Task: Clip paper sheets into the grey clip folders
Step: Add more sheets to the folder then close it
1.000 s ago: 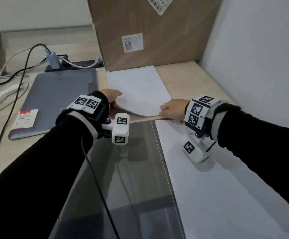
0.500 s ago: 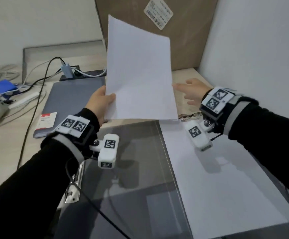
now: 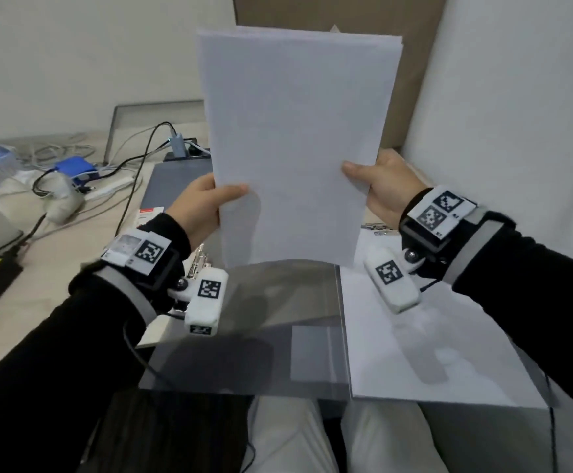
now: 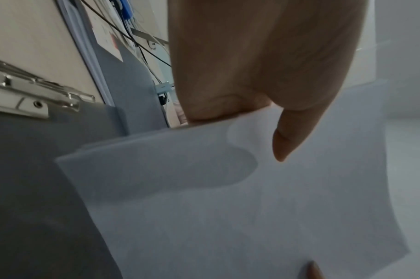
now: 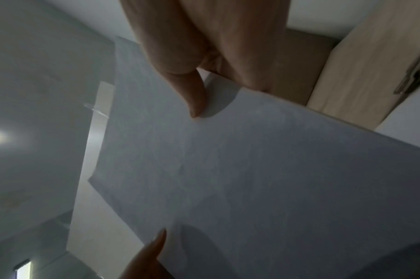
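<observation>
A stack of white paper sheets stands upright in the air above the desk. My left hand pinches its lower left edge, thumb on the front. My right hand pinches the lower right edge, thumb on the front. Below lies an open grey clip folder with a transparent cover on the left and a white sheet on its right half. The folder's metal clip shows behind the right wrist. Another metal clip sits at the left by my left wrist.
A closed grey folder with a red-marked label lies at the back left. A large cardboard box stands behind the paper. Cables, a blue device and a power strip crowd the left of the desk. A white wall closes the right side.
The sheets went from lying flat on the desk to being lifted upright by the left hand; the right hand has now taken hold of their right edge, and the stack is higher.
</observation>
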A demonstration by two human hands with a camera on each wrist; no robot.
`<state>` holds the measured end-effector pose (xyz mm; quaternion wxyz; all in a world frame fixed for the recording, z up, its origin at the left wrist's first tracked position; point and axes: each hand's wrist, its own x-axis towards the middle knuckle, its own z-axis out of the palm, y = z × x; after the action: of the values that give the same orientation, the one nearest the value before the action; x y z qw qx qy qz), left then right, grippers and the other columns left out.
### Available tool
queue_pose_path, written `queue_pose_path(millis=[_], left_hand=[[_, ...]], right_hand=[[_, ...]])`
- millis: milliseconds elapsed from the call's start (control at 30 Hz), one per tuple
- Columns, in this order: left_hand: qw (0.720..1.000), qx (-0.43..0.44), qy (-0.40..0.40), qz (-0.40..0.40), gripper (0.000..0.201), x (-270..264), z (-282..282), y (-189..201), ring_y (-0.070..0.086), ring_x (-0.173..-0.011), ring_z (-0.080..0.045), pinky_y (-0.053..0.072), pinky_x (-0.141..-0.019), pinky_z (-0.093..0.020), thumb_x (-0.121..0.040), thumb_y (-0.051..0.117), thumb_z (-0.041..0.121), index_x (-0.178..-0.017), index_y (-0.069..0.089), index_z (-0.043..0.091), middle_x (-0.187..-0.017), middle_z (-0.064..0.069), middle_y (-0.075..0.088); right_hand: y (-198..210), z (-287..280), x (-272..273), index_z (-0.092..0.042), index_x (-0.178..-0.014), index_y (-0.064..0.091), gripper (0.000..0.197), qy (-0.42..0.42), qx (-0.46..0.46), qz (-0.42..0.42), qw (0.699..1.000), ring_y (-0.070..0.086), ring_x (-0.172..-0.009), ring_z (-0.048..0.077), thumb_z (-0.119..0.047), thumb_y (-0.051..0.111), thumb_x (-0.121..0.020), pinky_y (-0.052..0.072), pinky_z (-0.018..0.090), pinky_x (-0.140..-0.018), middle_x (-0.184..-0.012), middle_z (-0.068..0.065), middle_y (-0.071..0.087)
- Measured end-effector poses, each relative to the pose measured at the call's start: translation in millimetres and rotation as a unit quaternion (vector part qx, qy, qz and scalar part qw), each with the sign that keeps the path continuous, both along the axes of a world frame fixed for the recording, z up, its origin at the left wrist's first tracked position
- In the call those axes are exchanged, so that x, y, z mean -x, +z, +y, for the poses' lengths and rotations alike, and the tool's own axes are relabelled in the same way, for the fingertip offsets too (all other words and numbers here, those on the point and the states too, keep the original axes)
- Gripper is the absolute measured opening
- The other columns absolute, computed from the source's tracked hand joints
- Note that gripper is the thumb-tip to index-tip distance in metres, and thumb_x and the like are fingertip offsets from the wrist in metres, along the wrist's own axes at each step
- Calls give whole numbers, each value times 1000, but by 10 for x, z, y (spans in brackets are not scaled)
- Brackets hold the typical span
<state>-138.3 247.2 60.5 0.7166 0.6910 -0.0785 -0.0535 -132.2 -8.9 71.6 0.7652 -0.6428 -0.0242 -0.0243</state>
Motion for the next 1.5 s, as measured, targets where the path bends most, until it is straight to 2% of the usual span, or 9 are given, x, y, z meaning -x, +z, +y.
queue_pose_path(millis=[233, 300, 400, 600, 867, 1067, 1233, 1400, 1500], left_hand=[[994, 35, 83, 63, 10, 141, -46, -329, 63, -96, -23, 52, -87, -34, -90, 57, 14, -99, 63, 13, -103, -5, 67], [992, 33, 93, 78, 17, 149, -49, -364, 63, -95, -23, 52, -86, -34, -91, 58, 17, -105, 62, 10, -104, -7, 67], [991, 6, 91, 99, 36, 134, -21, -364, 63, -105, -26, 49, -96, -42, -89, 60, 26, -120, 57, 7, -117, -10, 65], [989, -2, 101, 103, 39, 158, -68, -389, 62, -111, -27, 46, -100, -44, -86, 63, 30, -120, 58, 11, -122, -9, 65], [994, -32, 75, 73, 38, 158, 20, -369, 64, -107, -23, 48, -99, -40, -83, 68, 28, -116, 62, 10, -117, -7, 68], [998, 8, 35, 57, 38, 187, 28, -404, 66, -103, -23, 50, -89, -36, -80, 69, 20, -116, 63, 12, -115, -6, 69], [998, 16, 39, 48, 45, 208, 52, -426, 66, -103, -21, 52, -86, -34, -77, 71, 22, -120, 61, 12, -116, -5, 69], [996, 0, 67, 61, 21, 215, 7, -425, 67, -96, -19, 51, -78, -29, -81, 69, 21, -102, 66, 18, -105, -2, 70], [996, -24, 79, 45, 26, 213, 10, -420, 66, -95, -18, 51, -80, -29, -80, 71, 23, -105, 65, 19, -107, -2, 70]], right_hand=[[-347, 316, 227, -10, -125, 51, 34, -2, 111, 21, 994, 62, -106, 23, -12, 47, -91, 48, 41, -98, -114, 4, 65], [-433, 323, 209, -12, -129, 51, 48, -20, 149, 18, 988, 60, -113, 25, -22, 48, -82, 45, 46, -102, -124, 6, 63], [-416, 322, 237, -13, -127, 53, 40, -25, 175, 21, 984, 60, -115, 26, -18, 48, -88, 45, 46, -104, -125, 6, 63], [-494, 348, 291, -12, -124, 56, 31, -26, 137, 23, 990, 60, -116, 29, -14, 50, -94, 44, 47, -105, -122, 9, 63], [-402, 267, 239, 0, -122, 58, 38, -51, 43, 33, 997, 64, -100, 30, -3, 64, -84, 50, 42, -96, -117, 17, 65], [-457, 299, 227, -2, -108, 65, 28, -45, -3, 62, 997, 64, -106, 35, 0, 66, -80, 49, 43, -98, -119, 21, 65], [-468, 262, 228, -4, -101, 65, 16, -5, -26, 63, 998, 66, -88, 25, -4, 62, -85, 54, 32, -87, -107, 15, 67], [-489, 249, 216, -7, -99, 64, 11, 21, -49, 77, 996, 71, -71, 14, -7, 56, -91, 58, 24, -67, -85, 2, 74], [-492, 253, 233, -7, -102, 63, 13, 23, -41, 73, 996, 71, -74, 14, -7, 56, -91, 57, 25, -69, -91, 3, 72]])
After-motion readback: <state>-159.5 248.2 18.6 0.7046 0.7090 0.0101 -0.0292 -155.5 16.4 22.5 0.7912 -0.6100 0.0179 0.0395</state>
